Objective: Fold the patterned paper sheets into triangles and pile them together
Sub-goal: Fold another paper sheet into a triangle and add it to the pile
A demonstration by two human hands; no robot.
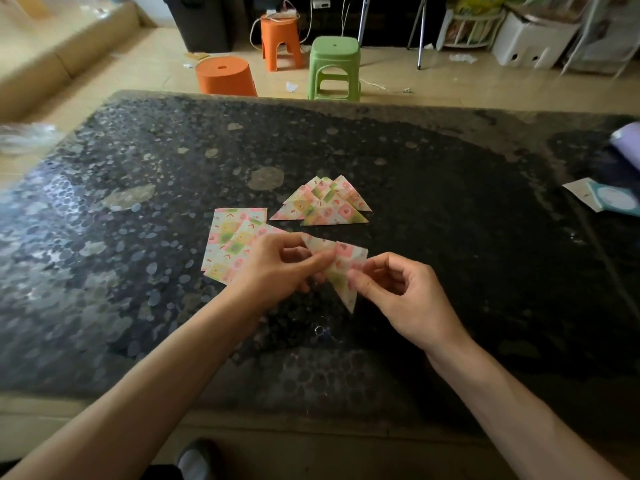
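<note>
A patterned paper sheet [341, 268], pink, green and yellow checks, is held just above the dark table, folded into a triangle with its tip pointing down. My left hand [277, 268] pinches its left side between thumb and fingers. My right hand [391, 289] pinches its right edge. Behind them lies a pile of folded triangles [323, 204]. A small stack of flat unfolded sheets [232, 242] lies to the left, partly under my left hand.
The dark speckled table [138, 237] reaches across the view. A teal and white card [609, 199] and a lilac roll [627, 140] sit at its right edge. Beyond the far edge stand two orange stools [227, 76] and a green stool [334, 67].
</note>
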